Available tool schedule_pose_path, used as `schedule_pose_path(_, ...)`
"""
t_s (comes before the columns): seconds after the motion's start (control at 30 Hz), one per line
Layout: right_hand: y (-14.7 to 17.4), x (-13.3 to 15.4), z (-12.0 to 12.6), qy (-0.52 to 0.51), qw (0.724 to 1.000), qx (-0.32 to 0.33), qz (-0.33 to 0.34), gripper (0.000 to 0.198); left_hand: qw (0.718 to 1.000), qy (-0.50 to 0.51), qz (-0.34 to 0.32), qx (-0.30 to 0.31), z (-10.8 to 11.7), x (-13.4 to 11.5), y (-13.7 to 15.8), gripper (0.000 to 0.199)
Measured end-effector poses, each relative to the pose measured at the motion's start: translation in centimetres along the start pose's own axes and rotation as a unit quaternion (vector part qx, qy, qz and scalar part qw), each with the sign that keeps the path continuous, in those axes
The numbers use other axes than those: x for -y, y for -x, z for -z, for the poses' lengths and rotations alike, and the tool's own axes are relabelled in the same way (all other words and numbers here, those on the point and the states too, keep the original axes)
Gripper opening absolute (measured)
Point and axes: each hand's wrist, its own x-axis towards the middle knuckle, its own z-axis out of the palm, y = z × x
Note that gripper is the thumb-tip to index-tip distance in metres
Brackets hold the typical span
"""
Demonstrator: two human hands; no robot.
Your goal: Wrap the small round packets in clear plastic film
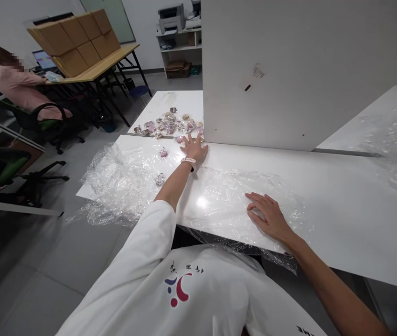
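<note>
My left hand point(194, 150) reaches far across the white table point(341, 205), fingers spread, at the near edge of a pile of small wrapped packets point(168, 123). Its fingertips are by the closest packets; whether they touch one I cannot tell. My right hand point(267, 214) rests over clear plastic bags point(226, 191) spread flat on the table, its fingers apart and holding nothing. A heap of crumpled clear plastic point(114, 186) lies to the left. Between that heap and my left arm are a pink wrapped packet point(163, 153) and a greyish wrapped packet point(159, 179).
A tall white panel point(271, 74) stands along the table's far side. Some plastic hangs over the front edge near my body. At back left, a person in pink point(23, 84) sits by a desk with cardboard boxes point(75, 42). A shelf point(180, 44) holds a printer point(171, 18).
</note>
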Motion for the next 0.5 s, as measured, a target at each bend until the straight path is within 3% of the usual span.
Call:
schedule_pose_path(0.07,0.0,-0.1,0.1,0.001,1.000,-0.002,0.001,0.018,1.000,0.003,-0.007,-0.007,-1.1,-0.1,0.0,0.061)
schedule_pose_path(0.23,0.0,-0.1,0.2,0.003,1.000,-0.007,-0.003,0.017,0.994,0.028,-0.049,-0.091,-2.2,0.3,0.3,0.018)
schedule_pose_path(0.5,-0.1,0.2,0.3,0.003,1.000,-0.006,-0.009,0.019,0.986,0.079,-0.005,-0.144,-1.7,1.1,-0.4,0.014)
